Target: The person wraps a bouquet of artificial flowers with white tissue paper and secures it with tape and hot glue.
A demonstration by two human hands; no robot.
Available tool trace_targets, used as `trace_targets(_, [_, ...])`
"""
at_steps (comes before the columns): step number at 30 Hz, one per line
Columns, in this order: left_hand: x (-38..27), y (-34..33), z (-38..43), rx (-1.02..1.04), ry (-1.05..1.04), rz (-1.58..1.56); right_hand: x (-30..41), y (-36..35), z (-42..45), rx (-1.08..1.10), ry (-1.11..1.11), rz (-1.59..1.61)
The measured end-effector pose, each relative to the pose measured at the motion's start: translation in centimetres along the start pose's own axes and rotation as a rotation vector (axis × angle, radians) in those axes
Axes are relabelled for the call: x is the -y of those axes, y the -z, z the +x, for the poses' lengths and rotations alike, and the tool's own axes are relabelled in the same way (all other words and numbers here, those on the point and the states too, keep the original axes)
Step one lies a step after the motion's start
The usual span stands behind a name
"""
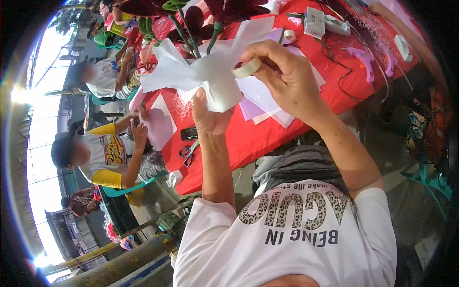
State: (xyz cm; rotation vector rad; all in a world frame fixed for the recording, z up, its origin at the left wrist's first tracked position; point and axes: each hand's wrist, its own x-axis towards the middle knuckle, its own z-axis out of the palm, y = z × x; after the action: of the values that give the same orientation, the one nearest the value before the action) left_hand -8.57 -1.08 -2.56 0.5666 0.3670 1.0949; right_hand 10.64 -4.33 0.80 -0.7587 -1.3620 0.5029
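My left hand (211, 114) grips the lower end of a bouquet wrapped in white translucent paper (218, 79). Green fuzzy stems (183, 34) and dark red petals (195, 19) rise from the wrapping at the top of the view. In my right hand (283, 75) is a roll of clear tape (247, 67), held between thumb and fingers against the right side of the wrapping. Whether a strip runs from the roll to the paper cannot be told. Purple and white paper sheets (283, 104) lie beneath on the red-covered table (258, 143).
Scissors (189, 153) and a black case (189, 133) lie left of my left forearm. Purple glue guns (362, 62), a tape roll (289, 34) and a small white box (314, 22) are at the right. Several people sit left; another person's arm (405, 32) reaches in upper right.
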Motion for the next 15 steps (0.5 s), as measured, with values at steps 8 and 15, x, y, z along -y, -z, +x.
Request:
trace_targets(8, [0.5,-1.0,0.1,-0.023,-0.045,0.121,0.7,0.1,0.3,0.063,-0.023,-0.009])
trace_targets(15, [1.3,-2.4,0.3,-0.173,-0.121,0.309,0.4,0.1,0.6,0.142,0.021,-0.112])
